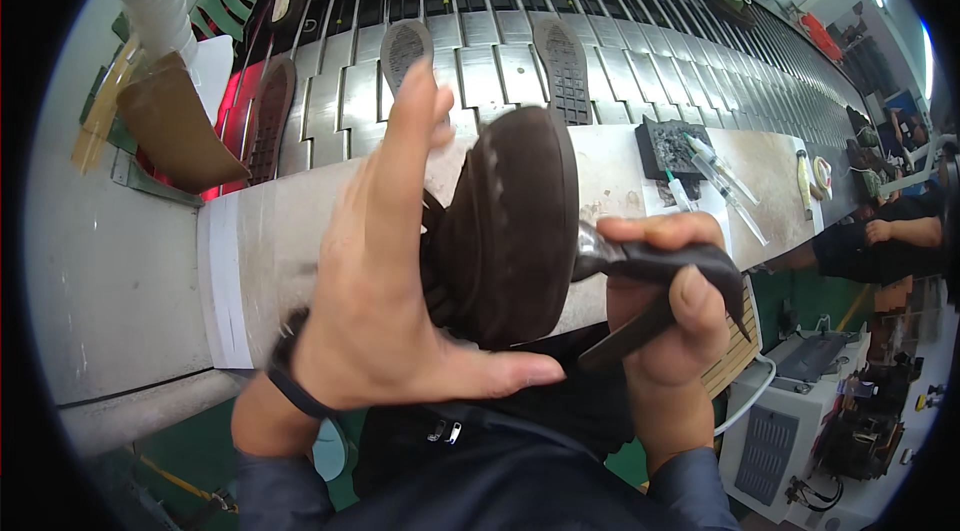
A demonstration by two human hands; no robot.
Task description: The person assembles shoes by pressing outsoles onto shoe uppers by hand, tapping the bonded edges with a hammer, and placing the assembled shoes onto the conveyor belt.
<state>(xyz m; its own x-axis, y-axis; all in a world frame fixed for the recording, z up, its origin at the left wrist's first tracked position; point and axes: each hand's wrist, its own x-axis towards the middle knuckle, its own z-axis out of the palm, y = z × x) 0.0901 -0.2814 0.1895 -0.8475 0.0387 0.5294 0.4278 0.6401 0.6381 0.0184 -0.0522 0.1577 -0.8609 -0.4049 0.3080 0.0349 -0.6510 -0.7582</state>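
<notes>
A dark brown shoe (518,231) stands tilted between my hands, its toe end up. My left hand (375,261) is beside it, fingers stretched upward and thumb held out below the shoe; motion smears it a little. It is open, and I cannot tell whether the palm touches the shoe. My right hand (670,306) is closed around the dark handles of a pair of pliers (655,266). The metal head of the pliers meets the right edge of the shoe. Whether its jaws bite the shoe does not show. The shoe's far side is hidden.
Beyond the pale worktop (270,241) runs a slatted metal conveyor (470,71) with several shoe soles, such as a dark sole (562,66). A black block (660,146) and a syringe (735,191) lie on the right. A brown board (180,121) leans left. Another person's hand (880,231) shows far right.
</notes>
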